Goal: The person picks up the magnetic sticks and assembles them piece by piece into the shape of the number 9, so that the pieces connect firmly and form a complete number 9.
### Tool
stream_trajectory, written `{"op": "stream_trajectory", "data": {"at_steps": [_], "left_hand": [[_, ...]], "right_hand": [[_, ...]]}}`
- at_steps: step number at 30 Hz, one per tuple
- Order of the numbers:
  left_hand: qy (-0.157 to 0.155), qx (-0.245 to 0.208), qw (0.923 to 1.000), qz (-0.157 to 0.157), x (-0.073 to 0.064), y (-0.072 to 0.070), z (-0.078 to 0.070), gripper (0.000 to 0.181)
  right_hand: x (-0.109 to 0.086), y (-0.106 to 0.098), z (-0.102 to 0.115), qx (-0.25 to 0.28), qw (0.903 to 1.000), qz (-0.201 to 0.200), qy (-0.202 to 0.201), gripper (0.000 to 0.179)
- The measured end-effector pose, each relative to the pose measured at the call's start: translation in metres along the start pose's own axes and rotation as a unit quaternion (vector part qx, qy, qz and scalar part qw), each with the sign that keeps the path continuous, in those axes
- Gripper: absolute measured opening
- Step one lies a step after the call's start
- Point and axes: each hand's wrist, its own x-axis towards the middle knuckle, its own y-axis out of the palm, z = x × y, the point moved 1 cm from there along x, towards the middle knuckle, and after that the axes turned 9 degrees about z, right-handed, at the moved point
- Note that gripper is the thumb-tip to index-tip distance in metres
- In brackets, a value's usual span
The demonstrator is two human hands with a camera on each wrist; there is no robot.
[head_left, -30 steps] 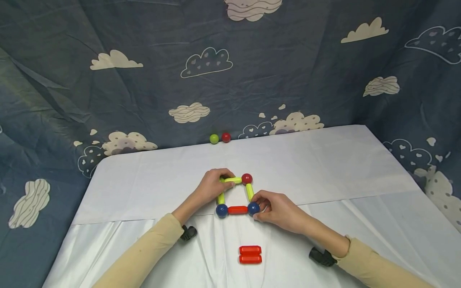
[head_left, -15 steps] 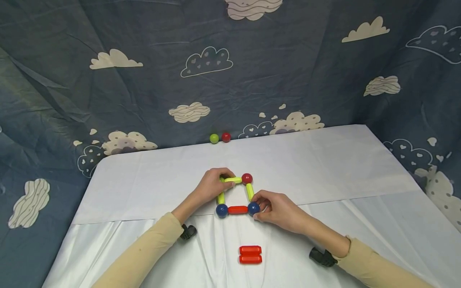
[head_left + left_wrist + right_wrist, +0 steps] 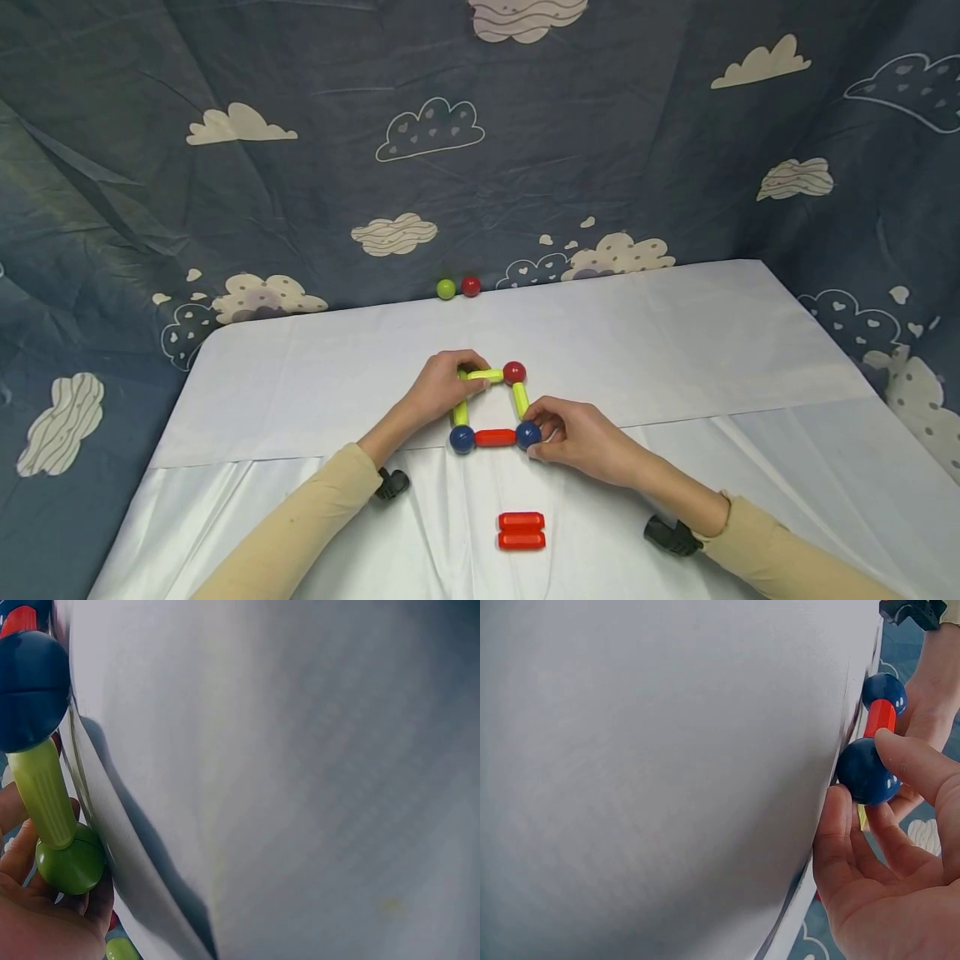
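A four-sided frame of magnetic balls and rods lies on the white cloth in the head view. Its near side is a red rod (image 3: 495,437) between a left blue ball (image 3: 462,438) and a right blue ball (image 3: 528,434). Yellow-green rods (image 3: 521,400) make the other sides, and a red ball (image 3: 513,372) sits at the far right corner. My left hand (image 3: 438,387) grips the far left corner, a green ball (image 3: 71,861) mostly hidden from the head camera. With thumb and fingers, my right hand (image 3: 588,442) pinches the right blue ball.
Two red rods (image 3: 521,531) lie side by side nearer to me on the white cloth (image 3: 637,333). At the table's back edge rest a loose green ball (image 3: 446,289) and a loose red ball (image 3: 471,286), close to the dark cloud-printed curtain (image 3: 315,192).
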Motion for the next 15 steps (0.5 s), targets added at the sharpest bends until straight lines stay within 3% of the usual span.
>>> {"op": "stream_trajectory", "data": {"at_steps": [15], "left_hand": [[0.0,-0.004,1.0,0.002,0.0007,-0.0004,0.0007,0.016]], "right_hand": [[0.0005,-0.0018,-0.0001,-0.006,1.0,0.004,0.001,0.038]]}}
